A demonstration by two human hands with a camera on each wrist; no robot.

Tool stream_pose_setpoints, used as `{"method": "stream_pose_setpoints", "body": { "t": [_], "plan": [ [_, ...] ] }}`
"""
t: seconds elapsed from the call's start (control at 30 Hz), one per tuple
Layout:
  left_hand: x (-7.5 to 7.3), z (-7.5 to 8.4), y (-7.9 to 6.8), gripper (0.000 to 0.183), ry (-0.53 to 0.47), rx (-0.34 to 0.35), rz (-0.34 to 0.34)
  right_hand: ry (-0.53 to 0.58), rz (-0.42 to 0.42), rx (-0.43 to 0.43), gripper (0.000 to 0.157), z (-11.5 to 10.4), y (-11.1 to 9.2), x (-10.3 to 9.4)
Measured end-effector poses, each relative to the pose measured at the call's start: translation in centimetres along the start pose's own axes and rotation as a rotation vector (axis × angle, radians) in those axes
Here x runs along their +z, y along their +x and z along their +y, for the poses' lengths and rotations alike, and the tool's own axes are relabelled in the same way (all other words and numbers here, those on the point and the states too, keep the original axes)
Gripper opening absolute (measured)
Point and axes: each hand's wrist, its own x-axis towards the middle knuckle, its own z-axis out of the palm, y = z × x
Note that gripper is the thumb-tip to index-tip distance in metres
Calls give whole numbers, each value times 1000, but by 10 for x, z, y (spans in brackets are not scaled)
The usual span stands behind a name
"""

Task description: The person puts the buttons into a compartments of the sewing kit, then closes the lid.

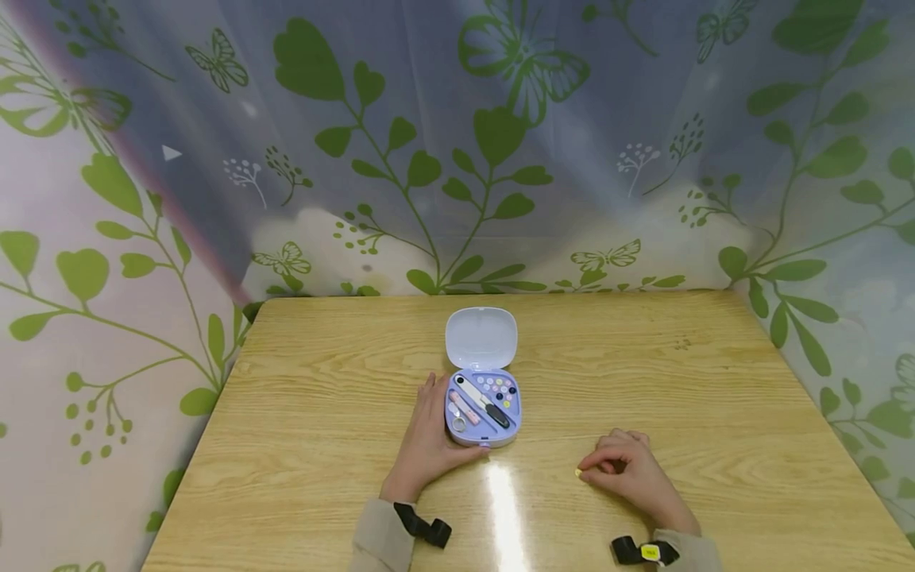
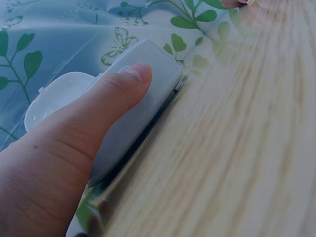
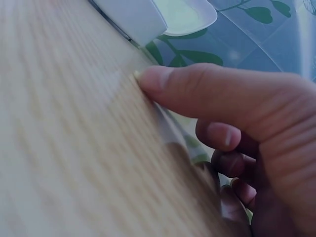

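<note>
A lavender sewing box (image 1: 484, 441) stands on the table with its white lid (image 1: 482, 338) raised at the back. My left hand (image 1: 426, 445) holds it, fingers along the left side and thumb (image 2: 133, 79) against the front by the catch. Inside, small round buttons (image 1: 499, 383) in white, pink, yellow and black fill the right compartment. A white-and-black tool (image 1: 493, 411) lies diagonally across the middle; a pink stick-like piece (image 1: 465, 407) and a silver ring-shaped piece (image 1: 459, 424) lie at left. My right hand (image 1: 632, 474), right of the box, pinches a small yellow button (image 1: 578, 473) between thumb and forefinger, close over the table.
The wooden table (image 1: 322, 381) reaches back to a curtain (image 1: 429, 159) printed with green leaves and butterflies, which also hangs along both sides. A bright light reflection runs down the tabletop between the hands. Black straps (image 1: 423, 526) circle both wrists.
</note>
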Motion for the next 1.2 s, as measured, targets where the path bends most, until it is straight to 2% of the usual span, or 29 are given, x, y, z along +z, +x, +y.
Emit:
{"method": "stream_pose_setpoints", "body": {
  "t": [0.47, 1.0, 1.2],
  "plan": [
    [1, 0, 0, 127, 4, 18, 14, -44, 8, -75, 27, -2, 0, 0],
    [1, 0, 0, 126, 2, 14, 14, -112, 38, -46, 27, -4, 2, 2],
    [1, 0, -1, 126, 5, 6, 8, -88, 51, 13, 22, -22, 7, 2]
  ]
}}
